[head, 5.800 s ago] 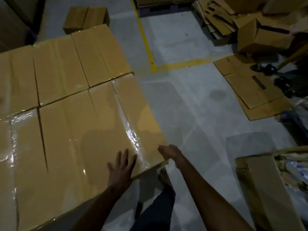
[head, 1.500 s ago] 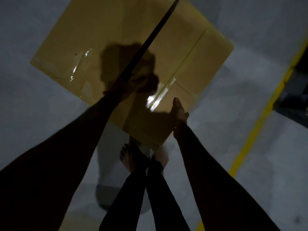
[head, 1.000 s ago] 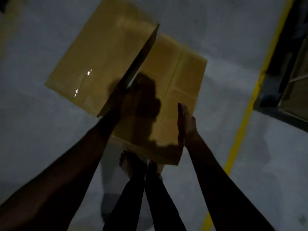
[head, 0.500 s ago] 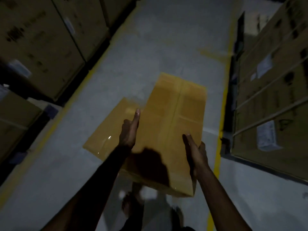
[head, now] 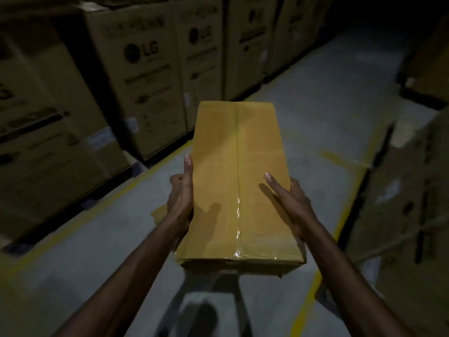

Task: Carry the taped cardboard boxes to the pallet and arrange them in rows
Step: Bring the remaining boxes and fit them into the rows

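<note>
A long taped cardboard box [head: 239, 181] is held level in front of me, clear tape running down its middle seam and across the near end. My left hand [head: 181, 193] grips its left side, thumb straight along the top edge and fingers curled against the side. My right hand [head: 290, 203] grips the right side, thumb lying on the top face and fingers wrapped over the edge. A sliver of more cardboard [head: 159, 212] shows under my left hand. No pallet is in view.
Tall printed cartons [head: 136, 69] line the left of the aisle behind a yellow floor line [head: 80, 222]. Strapped cartons [head: 408, 190] stand on the right behind another yellow line [head: 313, 290]. Grey concrete floor [head: 323, 100] runs ahead between them. My feet show below the box.
The view has lifted from the floor to the aisle. The box has swung straight and level between both hands, and the second box at the left has dropped almost out of sight.
</note>
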`<state>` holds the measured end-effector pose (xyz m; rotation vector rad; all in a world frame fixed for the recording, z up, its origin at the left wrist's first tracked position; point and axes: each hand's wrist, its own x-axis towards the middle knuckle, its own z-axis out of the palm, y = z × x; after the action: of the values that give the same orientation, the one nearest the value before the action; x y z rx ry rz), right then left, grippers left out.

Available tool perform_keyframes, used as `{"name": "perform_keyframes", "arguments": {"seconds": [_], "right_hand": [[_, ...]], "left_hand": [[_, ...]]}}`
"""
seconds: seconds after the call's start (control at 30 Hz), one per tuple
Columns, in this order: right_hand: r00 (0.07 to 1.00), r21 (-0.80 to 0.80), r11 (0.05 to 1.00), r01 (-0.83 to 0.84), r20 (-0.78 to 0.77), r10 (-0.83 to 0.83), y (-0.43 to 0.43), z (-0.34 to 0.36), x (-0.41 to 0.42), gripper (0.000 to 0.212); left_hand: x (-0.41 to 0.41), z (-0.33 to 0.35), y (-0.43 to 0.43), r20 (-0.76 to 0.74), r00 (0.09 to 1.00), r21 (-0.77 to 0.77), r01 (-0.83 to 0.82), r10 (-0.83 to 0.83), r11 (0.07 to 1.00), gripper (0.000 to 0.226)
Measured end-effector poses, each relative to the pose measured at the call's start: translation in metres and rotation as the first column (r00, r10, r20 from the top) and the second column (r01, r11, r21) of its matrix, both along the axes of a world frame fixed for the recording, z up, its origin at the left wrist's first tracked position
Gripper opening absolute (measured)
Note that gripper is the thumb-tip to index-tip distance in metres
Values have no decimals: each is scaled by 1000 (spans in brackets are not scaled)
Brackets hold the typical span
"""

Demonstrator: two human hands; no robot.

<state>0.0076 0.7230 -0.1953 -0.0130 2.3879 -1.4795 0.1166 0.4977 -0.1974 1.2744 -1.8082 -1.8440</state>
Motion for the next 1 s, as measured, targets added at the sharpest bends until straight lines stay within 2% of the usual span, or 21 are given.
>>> {"name": "perform_keyframes", "arguments": {"seconds": [0.03,0.1,0.2,0.3,0.37,0.43,0.5,0.63,0.7,0.87,1.0], "right_hand": [[998,-5,998,-62,-13,62,-7,10,5,91],[985,-19,985,-171,-31,170,-28,24,23,90],[936,-38,935,-352,-31,351,-70,38,63,96],[839,-89,835,-543,-31,543,-116,49,110,93],[767,-99,761,-641,-37,641,-143,55,140,90],[692,-103,686,-720,-32,721,-165,57,172,92],[626,-119,621,-775,-14,779,-184,55,202,95],[531,-146,524,-839,-7,848,-222,52,260,100],[482,-157,476,-865,-3,876,-244,52,287,106],[359,-135,355,-925,-2,933,-304,54,349,105],[313,-160,311,-937,18,950,-358,48,398,106]], "left_hand": [[17,11,1,-2,999,-45,-41,41,998,62],[56,26,-5,35,988,-163,-142,149,976,69],[123,46,-17,126,920,-284,-324,370,902,107],[198,51,-34,169,807,-353,-487,566,799,131],[245,53,-35,172,748,-358,-559,641,748,123],[287,52,-35,138,700,-386,-613,701,689,95],[329,49,-38,123,644,-384,-670,755,635,80],[403,43,-47,105,573,-264,-772,812,579,84],[433,42,-53,94,548,-237,-798,831,554,78],[495,54,-81,93,469,-310,-825,879,473,84],[536,56,-125,134,429,-351,-822,893,448,75]]}}
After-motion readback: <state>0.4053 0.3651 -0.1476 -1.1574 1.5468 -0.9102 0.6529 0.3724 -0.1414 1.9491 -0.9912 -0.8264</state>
